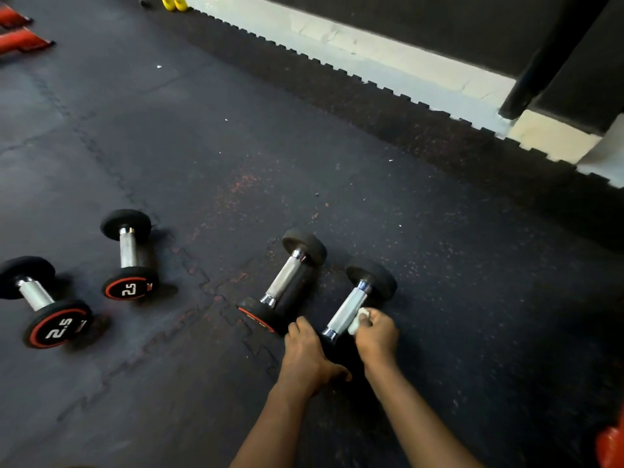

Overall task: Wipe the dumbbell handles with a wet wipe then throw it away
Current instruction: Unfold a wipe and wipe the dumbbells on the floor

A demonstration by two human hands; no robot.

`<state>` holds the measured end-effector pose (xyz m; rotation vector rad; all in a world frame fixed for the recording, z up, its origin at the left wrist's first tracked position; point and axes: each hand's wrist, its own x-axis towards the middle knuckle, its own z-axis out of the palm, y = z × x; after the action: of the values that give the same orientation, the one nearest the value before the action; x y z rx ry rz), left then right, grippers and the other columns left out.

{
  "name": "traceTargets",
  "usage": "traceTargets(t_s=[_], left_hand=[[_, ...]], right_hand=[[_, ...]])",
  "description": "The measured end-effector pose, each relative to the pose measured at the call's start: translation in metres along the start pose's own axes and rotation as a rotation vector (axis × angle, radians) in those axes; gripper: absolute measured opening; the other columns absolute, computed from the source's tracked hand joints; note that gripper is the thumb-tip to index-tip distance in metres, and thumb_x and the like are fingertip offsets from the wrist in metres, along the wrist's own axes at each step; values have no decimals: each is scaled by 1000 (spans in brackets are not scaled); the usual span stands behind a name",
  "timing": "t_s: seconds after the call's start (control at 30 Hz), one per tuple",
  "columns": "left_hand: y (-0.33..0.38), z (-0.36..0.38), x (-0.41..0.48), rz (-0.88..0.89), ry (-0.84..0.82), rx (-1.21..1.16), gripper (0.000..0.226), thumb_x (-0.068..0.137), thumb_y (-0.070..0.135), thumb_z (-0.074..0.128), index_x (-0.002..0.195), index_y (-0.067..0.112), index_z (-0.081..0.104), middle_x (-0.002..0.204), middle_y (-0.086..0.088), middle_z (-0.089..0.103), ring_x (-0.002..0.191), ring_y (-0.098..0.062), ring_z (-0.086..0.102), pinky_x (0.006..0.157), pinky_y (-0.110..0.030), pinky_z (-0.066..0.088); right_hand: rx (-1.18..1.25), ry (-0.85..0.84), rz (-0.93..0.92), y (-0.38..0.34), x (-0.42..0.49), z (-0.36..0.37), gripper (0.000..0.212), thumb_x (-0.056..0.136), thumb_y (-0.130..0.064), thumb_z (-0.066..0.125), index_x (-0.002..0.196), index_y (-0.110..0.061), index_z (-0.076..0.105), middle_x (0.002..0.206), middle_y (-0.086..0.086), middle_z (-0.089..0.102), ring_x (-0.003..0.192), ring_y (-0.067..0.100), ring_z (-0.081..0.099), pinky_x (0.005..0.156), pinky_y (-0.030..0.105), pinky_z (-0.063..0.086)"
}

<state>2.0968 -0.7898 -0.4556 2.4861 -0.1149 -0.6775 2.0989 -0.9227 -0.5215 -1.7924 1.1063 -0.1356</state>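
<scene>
Several small black dumbbells with silver handles lie on the dark rubber floor. The rightmost dumbbell (351, 307) has its near weight under my left hand (305, 354), which grips it. My right hand (376, 336) pinches a white wet wipe (358, 319) against the right side of that dumbbell's handle, near its lower end. Just to the left lies a second dumbbell (287, 278), untouched. Two more lie further left, both marked 2.5: a dumbbell (130, 253) in the middle left and a dumbbell (37, 295) at the left edge.
The rubber mat's jagged edge (371, 82) runs diagonally at the back, with a pale floor strip and a dark wall beyond. A black post (540, 62) stands at the top right. Orange-red objects (20, 38) sit at the top left, yellow items (174, 2) at the top.
</scene>
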Motion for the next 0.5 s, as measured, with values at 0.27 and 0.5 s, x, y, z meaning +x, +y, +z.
traceTargets(t_s=[0.27,0.5], left_hand=[[-3,-2,1,-10,10,-10,108,51,41,98,130,8,32,134,-7,38,130,-27,38,105,-32,37],[0,-1,-1,-9,35,-20,107,51,39,98,130,7,33,134,-8,38,127,-28,40,105,-33,38]], right_hand=[[-12,45,8,-13,-6,9,19,91,-10,57,100,-7,74,99,16,74,95,35,69,81,35,52],[55,224,82,-34,5,7,20,90,-10,57,101,-1,72,100,24,71,97,41,67,84,42,51]])
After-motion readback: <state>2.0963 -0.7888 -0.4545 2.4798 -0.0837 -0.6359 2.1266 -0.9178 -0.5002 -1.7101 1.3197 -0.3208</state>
